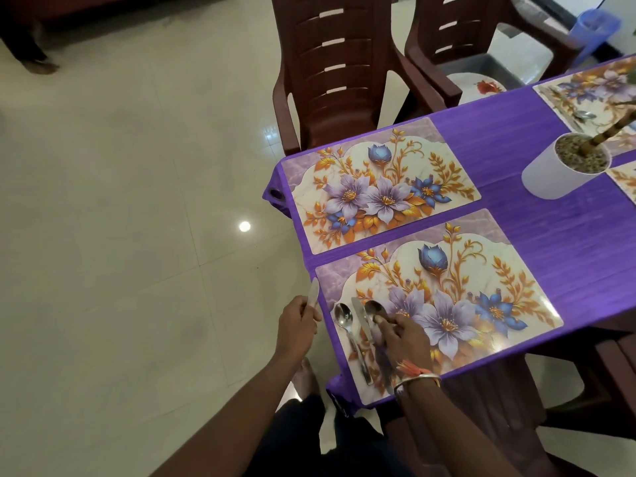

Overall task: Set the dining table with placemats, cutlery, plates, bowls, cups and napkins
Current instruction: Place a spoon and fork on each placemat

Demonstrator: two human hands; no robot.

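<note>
Spoon (344,318) and table knife (361,320) lay side by side at lower centre on the near placemat (499,304); right hand (402,333) pinched a second spoon (374,308) there. Left hand (297,325) gripped another knife (314,292) left of it. Far placemat (378,184) lay beyond.

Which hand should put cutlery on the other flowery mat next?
Probably left: the left hand holds a knife, while the right hand is busy holding a spoon on the near mat.

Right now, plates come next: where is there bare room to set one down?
Far placemat: wholly bare. Near placemat: middle and right end free; left end crowded by a spoon, a knife, a second spoon and the right hand.
</note>
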